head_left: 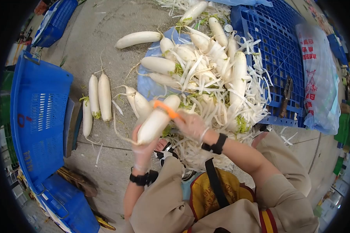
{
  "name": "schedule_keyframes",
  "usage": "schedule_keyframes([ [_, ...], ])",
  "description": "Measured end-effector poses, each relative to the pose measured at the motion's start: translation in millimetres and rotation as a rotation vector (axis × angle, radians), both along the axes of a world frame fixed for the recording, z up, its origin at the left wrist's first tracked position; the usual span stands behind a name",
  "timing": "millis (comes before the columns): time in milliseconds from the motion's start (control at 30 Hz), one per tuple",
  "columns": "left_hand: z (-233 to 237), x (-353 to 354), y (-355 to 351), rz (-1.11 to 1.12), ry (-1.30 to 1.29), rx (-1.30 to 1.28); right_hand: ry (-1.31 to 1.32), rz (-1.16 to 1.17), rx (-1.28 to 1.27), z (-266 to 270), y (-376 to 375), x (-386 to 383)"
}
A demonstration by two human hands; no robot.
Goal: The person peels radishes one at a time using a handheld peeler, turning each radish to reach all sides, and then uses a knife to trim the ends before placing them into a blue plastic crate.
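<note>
Hands work close together at the centre of the frame: the left hand [144, 145] is wrapped around the lower end of a long white radish [156, 121], which tilts up toward the right, and the right hand [192, 124] is closed on an orange peeler [165, 108] laid against the radish's upper end. Both wrists wear black bands. Above them in the frame, a heap of radishes [206, 66] mixed with white peelings lies on a pale blue sheet [147, 87]. A blue crate [284, 46] lies flat at the upper right, touching the heap, with a printed plastic bag [319, 77] beside it. Left of centre, three radishes [99, 97] lie together on the concrete floor [105, 163], and a second crate [39, 112] fills the left edge
</note>
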State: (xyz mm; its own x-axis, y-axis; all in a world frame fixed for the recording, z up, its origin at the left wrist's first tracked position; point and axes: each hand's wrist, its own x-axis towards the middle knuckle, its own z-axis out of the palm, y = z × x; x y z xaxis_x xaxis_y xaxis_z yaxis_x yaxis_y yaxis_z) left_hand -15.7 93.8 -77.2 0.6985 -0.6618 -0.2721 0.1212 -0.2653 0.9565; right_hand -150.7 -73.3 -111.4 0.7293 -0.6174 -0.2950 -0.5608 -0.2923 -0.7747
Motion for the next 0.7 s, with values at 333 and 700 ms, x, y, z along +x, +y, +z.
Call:
schedule_keyframes([
  [333, -24, -5, 56, 0.008, -0.147, 0.06, 0.303, 0.15, -0.123, 4, -13, -8],
  [700, -14, -15, 55, -0.07, -0.177, 0.075, 0.133, 0.215, -0.109, 28, 2, -4],
])
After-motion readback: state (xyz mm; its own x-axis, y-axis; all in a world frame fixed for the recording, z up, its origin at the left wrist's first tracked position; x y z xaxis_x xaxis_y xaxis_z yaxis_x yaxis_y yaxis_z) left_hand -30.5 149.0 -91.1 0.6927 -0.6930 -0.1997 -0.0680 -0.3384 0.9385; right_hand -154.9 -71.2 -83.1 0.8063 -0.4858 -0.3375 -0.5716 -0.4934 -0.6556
